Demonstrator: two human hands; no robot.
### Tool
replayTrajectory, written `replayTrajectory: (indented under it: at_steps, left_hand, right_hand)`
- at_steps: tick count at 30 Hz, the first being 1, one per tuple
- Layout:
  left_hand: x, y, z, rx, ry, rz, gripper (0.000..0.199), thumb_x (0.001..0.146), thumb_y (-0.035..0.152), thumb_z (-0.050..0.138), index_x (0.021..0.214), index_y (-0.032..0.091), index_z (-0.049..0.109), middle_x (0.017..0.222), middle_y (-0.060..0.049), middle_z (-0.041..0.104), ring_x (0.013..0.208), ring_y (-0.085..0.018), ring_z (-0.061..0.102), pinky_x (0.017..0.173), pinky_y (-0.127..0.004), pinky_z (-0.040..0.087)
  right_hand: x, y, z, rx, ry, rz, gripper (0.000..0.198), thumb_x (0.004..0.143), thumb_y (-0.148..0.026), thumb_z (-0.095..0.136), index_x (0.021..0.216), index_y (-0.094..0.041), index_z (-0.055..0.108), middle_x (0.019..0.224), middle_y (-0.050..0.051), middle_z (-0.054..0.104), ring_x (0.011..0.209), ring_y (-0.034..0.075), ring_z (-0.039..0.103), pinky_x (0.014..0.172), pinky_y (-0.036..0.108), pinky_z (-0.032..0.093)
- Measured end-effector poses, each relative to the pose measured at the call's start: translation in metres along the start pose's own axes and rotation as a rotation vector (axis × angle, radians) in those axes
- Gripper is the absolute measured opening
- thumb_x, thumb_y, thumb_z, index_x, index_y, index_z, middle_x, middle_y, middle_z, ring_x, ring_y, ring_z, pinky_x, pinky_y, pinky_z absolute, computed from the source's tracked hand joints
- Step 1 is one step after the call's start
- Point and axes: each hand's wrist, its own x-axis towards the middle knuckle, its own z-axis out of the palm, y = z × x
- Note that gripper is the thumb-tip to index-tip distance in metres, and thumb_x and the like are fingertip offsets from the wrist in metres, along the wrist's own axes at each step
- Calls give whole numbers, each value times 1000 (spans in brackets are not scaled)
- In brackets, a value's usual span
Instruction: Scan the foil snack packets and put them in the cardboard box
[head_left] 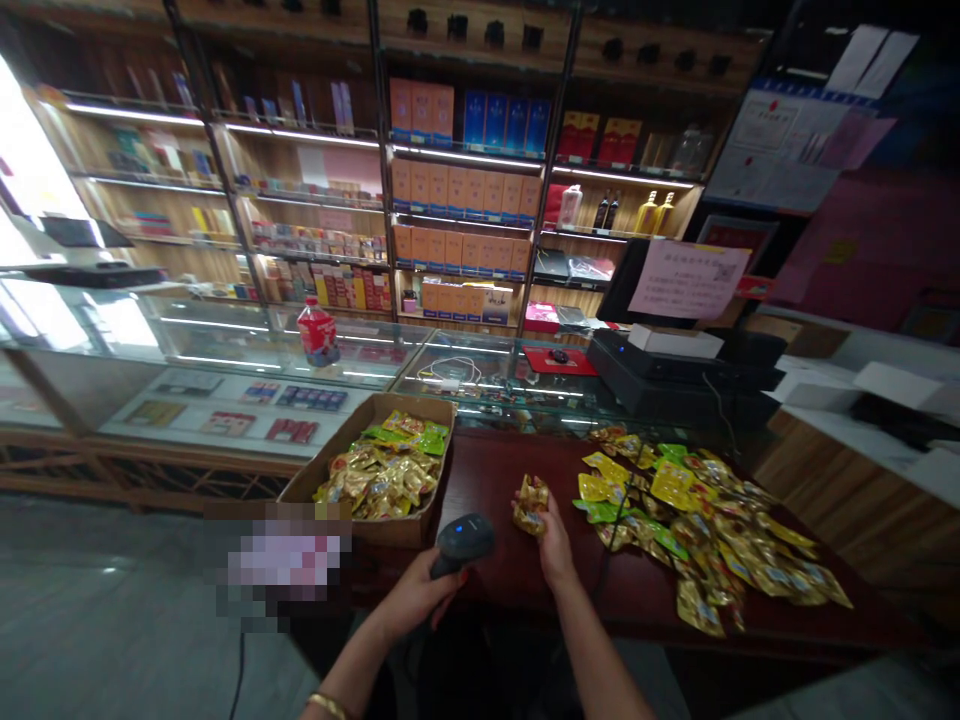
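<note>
My left hand point(424, 590) is wrapped round the handle of a dark barcode scanner point(466, 540), whose head shows a small blue light. In my right hand point(553, 545) is a gold snack packet point(531, 502), gripped by the fingers above the dark red table. The scanner's head tilts toward that packet, with a gap between them. To the left stands a cardboard box point(442, 478) filled with gold, yellow and green packets point(382, 470). On the right of the table lies a loose heap of similar packets point(697, 515).
The dark red table point(480, 460) meets a glass display counter point(375, 350). On the glass stand a red-labelled bottle point(318, 332) and a mouse on a red pad point(544, 362). A monitor bearing a paper notice point(686, 280) is at right. A thin cable crosses the packets.
</note>
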Motion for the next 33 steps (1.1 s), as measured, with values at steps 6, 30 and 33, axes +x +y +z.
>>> replayTrajectory:
  at_steps: [6, 30, 33]
  left_hand:
    - [-1, -1, 0, 5, -38, 3, 44, 77, 60, 69, 74, 18, 56, 39, 8, 45, 31, -7, 36, 36, -20, 21]
    - [-1, -1, 0, 44, -49, -23, 33, 77, 49, 69, 74, 17, 58, 39, 8, 47, 33, -7, 40, 36, -19, 27]
    - [0, 0, 1, 45, -22, -13, 33, 76, 48, 69, 77, 18, 57, 39, 8, 48, 31, -8, 39, 35, -19, 27]
  right_hand:
    - [0, 6, 0, -19, -1, -14, 63, 85, -45, 50, 144, -24, 43, 131, 11, 69, 117, 26, 67, 103, 47, 49]
    - [-2, 3, 3, 143, 22, 12, 50, 84, -43, 62, 131, -27, 57, 123, 8, 73, 110, 28, 70, 104, 49, 47]
    - [-1, 2, 3, 123, 29, 9, 52, 80, -38, 64, 131, -28, 57, 123, 6, 73, 109, 27, 71, 101, 48, 50]
